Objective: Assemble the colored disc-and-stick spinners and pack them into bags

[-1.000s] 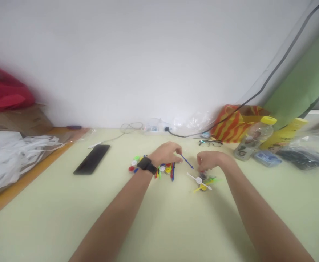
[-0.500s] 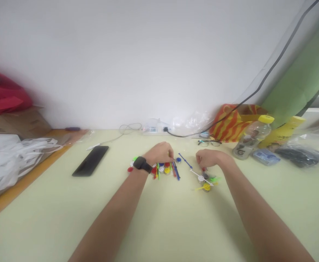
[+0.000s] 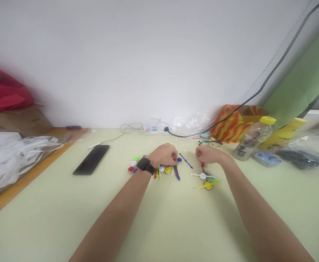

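Note:
My left hand (image 3: 165, 155), a black watch on its wrist, rests curled over a heap of small coloured plastic discs and sticks (image 3: 163, 169) on the pale table (image 3: 159, 218); its fingertips pinch at a blue disc (image 3: 179, 159). A loose blue stick (image 3: 186, 161) lies between my hands. My right hand (image 3: 207, 154) is closed on the red upright stem of a small built piece (image 3: 206, 179) made of a white disc with white arms, a yellow disc and green sticks.
A black phone (image 3: 91, 164) lies at the left. White bags (image 3: 9, 156) and a cardboard box with a red bag sit far left. Glasses (image 3: 211, 143), a striped bag (image 3: 234, 125), two yellow-capped bottles (image 3: 253, 142), a power strip (image 3: 155, 130) and plastic bags line the back and right.
My left hand let go of the blue stick, which now lies on the table, and went down to the heap. My right hand lifted slightly along the red stem.

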Demonstrator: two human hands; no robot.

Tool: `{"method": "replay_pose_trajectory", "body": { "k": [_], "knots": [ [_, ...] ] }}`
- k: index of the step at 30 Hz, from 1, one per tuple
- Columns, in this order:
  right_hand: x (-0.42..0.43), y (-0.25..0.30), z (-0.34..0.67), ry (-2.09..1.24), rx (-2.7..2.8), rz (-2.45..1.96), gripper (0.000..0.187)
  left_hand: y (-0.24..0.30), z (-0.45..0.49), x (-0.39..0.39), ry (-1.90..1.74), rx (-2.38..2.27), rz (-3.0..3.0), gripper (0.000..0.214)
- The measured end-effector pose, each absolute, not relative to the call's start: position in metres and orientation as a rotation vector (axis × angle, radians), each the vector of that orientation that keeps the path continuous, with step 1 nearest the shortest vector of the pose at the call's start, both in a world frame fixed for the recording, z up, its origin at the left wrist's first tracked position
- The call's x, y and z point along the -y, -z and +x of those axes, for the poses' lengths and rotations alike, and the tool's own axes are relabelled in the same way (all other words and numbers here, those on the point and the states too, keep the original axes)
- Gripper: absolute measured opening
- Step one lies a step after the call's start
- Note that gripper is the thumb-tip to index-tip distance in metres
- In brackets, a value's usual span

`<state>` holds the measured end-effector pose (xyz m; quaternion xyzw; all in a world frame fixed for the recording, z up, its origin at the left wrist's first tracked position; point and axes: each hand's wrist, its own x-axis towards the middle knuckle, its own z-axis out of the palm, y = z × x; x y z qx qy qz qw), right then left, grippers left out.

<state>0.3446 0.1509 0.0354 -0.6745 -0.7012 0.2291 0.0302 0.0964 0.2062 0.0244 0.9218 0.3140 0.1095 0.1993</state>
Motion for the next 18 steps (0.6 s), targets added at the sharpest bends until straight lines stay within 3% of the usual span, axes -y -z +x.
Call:
{"method": "replay_pose_trajectory", "body": {
  "k": [11,18],
  "knots": [
    [-0.15,-0.047,0.351,-0.554,1.918,-1.926,0.018,-0.031,0.096,-0.205,-0.412,-0.869,2.548,0.011],
    [-0.136,-0.071,0.33,-1.025,1.612,-1.23,0.029,-0.055,0.117,-0.186,-0.81,-0.52,2.002,0.027]
  ]
}}
